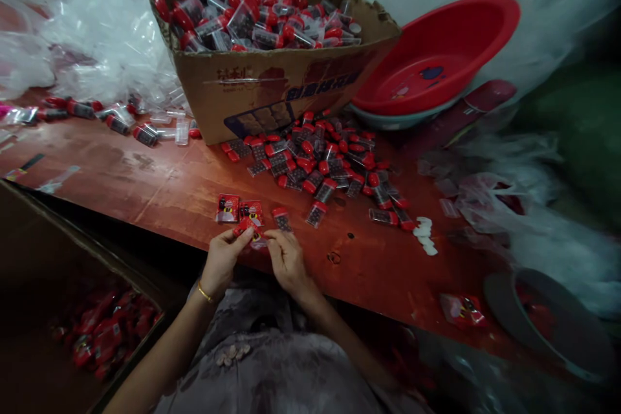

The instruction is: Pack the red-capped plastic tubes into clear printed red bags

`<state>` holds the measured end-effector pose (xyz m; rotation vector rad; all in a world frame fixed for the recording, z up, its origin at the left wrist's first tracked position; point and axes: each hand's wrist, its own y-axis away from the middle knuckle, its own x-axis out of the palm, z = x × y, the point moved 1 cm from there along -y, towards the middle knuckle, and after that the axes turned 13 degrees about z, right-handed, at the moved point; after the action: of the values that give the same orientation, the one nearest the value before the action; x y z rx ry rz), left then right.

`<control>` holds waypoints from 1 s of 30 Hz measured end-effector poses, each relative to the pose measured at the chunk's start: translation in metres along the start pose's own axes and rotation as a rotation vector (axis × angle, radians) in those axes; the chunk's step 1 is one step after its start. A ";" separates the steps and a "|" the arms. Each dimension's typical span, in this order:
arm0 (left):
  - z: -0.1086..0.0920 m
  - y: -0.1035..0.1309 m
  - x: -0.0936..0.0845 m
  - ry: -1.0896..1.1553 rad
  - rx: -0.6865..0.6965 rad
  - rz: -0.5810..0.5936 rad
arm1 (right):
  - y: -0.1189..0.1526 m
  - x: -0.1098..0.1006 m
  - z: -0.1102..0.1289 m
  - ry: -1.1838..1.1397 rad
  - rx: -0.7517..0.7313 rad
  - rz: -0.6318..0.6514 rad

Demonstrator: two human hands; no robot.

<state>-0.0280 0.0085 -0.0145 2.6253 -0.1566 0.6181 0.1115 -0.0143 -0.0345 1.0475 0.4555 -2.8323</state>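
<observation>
Red packet (256,233) at table's (376,272) near edge seems unfinished, boxed packets (104,336) done, tubes (315,155) pending; left hand (224,257) pinches it, right hand's (290,263) hold unclear.

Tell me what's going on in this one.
A person's left hand holds a small red packet over a red-brown table, the right hand close at its edge. Two similar packets lie just beyond. Farther back, red-capped tubes are heaped before an open cardboard box filled with more.

The left hand (220,260) and right hand (290,264) pinch a small red packet (247,228) at the counter's (145,165) near edge; 2 flat packets (228,208) lie just beyond, red-capped tubes (326,190) far right.
</observation>
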 end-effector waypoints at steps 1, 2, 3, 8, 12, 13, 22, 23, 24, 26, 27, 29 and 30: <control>-0.002 -0.001 -0.002 0.021 -0.021 -0.014 | -0.002 -0.008 -0.005 0.086 -0.017 -0.010; -0.004 -0.001 -0.005 0.039 -0.041 -0.022 | -0.005 -0.017 -0.012 0.169 -0.013 -0.023; -0.007 -0.002 -0.007 0.054 -0.058 -0.024 | -0.008 -0.026 -0.020 0.239 -0.005 -0.031; -0.014 -0.004 -0.012 0.111 -0.122 0.024 | -0.023 -0.053 -0.044 0.459 0.009 0.040; -0.011 -0.007 -0.011 0.140 -0.152 0.017 | -0.025 -0.044 -0.037 0.611 0.150 0.121; -0.010 -0.007 -0.011 0.144 -0.158 0.004 | -0.024 -0.039 -0.035 0.645 0.198 0.134; -0.011 -0.008 -0.010 0.182 -0.190 0.031 | -0.004 -0.022 -0.046 0.599 0.177 0.103; -0.010 -0.008 -0.010 0.190 -0.190 0.039 | -0.002 -0.026 -0.046 0.511 0.170 0.096; -0.010 -0.008 -0.009 0.196 -0.191 0.043 | 0.001 -0.030 -0.044 0.399 0.162 0.097; -0.008 -0.008 -0.007 0.200 -0.198 0.051 | 0.007 -0.038 -0.036 0.114 0.163 0.137; -0.007 -0.008 -0.006 0.199 -0.202 0.056 | 0.010 -0.041 -0.029 -0.045 0.179 0.178; -0.006 -0.006 -0.003 0.189 -0.203 0.071 | 0.016 -0.047 -0.015 -0.326 0.232 0.269; -0.006 -0.006 -0.002 0.183 -0.200 0.079 | 0.017 -0.049 -0.008 -0.426 0.255 0.304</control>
<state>-0.0310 0.0162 -0.0127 2.3660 -0.2530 0.8216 0.1570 -0.0295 -0.0123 0.4591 -0.0973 -2.7619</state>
